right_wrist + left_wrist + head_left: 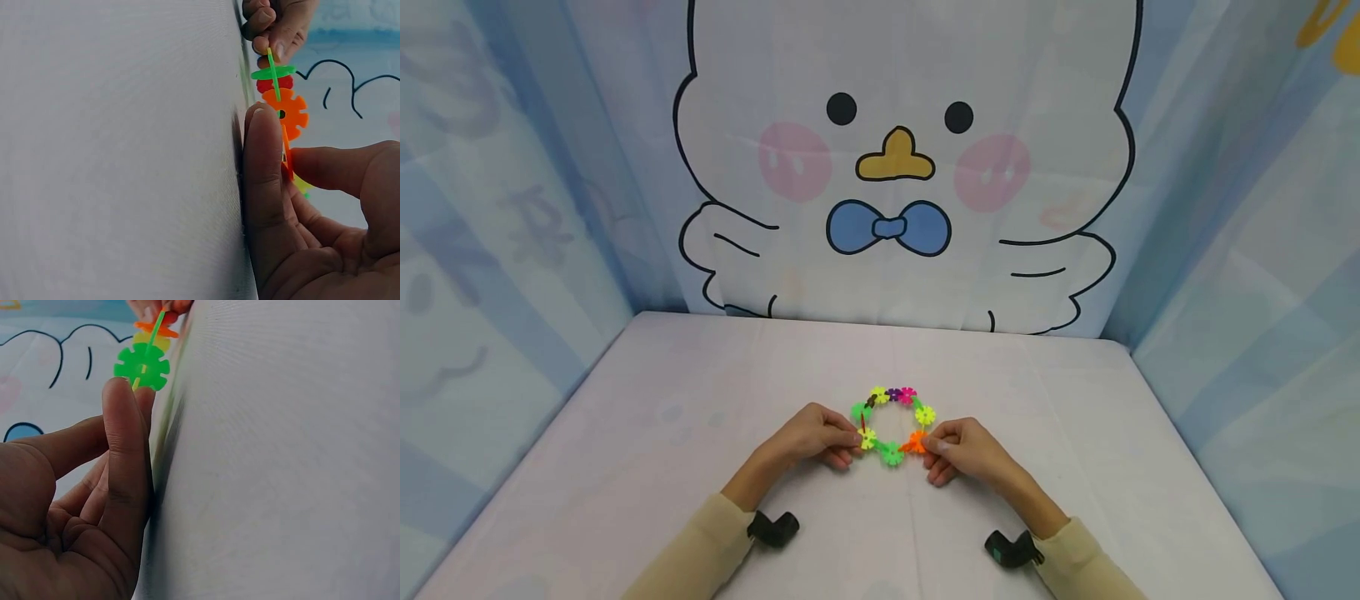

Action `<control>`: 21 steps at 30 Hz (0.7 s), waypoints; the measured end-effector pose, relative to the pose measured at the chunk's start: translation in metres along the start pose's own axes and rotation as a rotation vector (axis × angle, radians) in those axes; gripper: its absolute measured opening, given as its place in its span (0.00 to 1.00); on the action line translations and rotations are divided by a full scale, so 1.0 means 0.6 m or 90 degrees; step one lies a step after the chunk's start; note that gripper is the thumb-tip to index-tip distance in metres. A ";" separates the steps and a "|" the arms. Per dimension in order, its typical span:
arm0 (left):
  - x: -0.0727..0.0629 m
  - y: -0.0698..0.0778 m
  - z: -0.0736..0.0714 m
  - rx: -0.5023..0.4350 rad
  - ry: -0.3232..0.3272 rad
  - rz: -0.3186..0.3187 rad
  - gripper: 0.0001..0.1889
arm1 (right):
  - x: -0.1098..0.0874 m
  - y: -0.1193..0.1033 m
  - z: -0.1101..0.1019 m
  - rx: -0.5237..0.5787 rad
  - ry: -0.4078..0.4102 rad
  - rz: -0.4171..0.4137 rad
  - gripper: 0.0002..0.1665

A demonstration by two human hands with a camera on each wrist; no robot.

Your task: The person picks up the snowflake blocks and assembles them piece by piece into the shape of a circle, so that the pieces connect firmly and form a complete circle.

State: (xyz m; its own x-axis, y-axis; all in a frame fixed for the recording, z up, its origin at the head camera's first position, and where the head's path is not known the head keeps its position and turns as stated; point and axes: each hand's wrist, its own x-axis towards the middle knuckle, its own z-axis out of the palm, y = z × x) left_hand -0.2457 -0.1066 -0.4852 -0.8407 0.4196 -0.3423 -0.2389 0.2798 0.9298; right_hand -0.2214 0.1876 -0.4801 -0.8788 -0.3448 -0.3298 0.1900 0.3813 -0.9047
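A ring of linked plastic snowflake discs [891,454], in green, yellow, orange, pink, purple and red, lies between my two hands in the head view. My left hand [823,435] pinches a yellow disc [867,438] at the ring's near left. On the near right, my right hand [962,450] pinches an orange disc [915,442] between thumb and fingers. In the left wrist view a green disc [142,367] shows just past the fingertips. An orange disc [291,112] stands beyond the right fingertips in the right wrist view.
The ring is over a white cloth-covered table [700,375]. Behind it hangs a curtain [895,283] printed with a cartoon bird, and pale blue cloth sides close in left and right. Black wrist cameras [775,529] sit at both cuffs.
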 end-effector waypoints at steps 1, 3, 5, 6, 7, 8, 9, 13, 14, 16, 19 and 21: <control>0.000 0.000 0.000 0.001 0.001 -0.001 0.14 | 0.000 0.000 0.000 -0.002 -0.001 -0.002 0.15; 0.000 0.000 0.001 0.005 0.002 -0.003 0.14 | -0.001 -0.002 0.001 -0.007 0.000 -0.004 0.15; 0.000 0.000 0.001 0.007 0.003 -0.005 0.14 | -0.003 -0.003 0.002 -0.013 0.003 -0.004 0.15; -0.001 0.000 0.002 0.007 0.003 -0.005 0.14 | -0.003 -0.003 0.003 -0.014 0.003 -0.005 0.15; -0.002 0.000 0.002 0.009 0.003 -0.004 0.14 | -0.003 -0.003 0.003 -0.015 0.004 -0.006 0.14; -0.002 0.000 0.002 0.010 0.003 -0.004 0.13 | -0.004 -0.003 0.004 -0.016 0.005 -0.007 0.14; -0.002 0.000 0.002 0.010 0.003 -0.004 0.13 | -0.004 -0.003 0.004 -0.017 0.005 -0.007 0.14; -0.002 -0.001 0.003 0.011 0.006 -0.006 0.13 | -0.005 -0.003 0.005 -0.020 0.010 -0.008 0.13; -0.001 -0.002 0.004 0.011 0.008 -0.009 0.13 | -0.005 -0.003 0.005 -0.021 0.013 -0.007 0.13; -0.001 -0.001 0.005 0.014 0.012 -0.014 0.12 | -0.005 -0.003 0.006 -0.023 0.016 -0.008 0.13; -0.001 -0.001 0.008 0.023 0.020 -0.020 0.11 | -0.005 -0.003 0.007 -0.024 0.019 -0.011 0.13; -0.001 0.000 0.010 0.031 0.026 -0.022 0.11 | -0.005 -0.003 0.008 -0.023 0.019 -0.012 0.12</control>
State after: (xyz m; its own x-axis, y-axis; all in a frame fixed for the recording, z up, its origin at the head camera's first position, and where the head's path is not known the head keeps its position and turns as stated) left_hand -0.2425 -0.1018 -0.4855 -0.8518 0.3735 -0.3674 -0.2453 0.3354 0.9096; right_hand -0.2170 0.1841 -0.4787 -0.8950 -0.3267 -0.3037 0.1572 0.4061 -0.9002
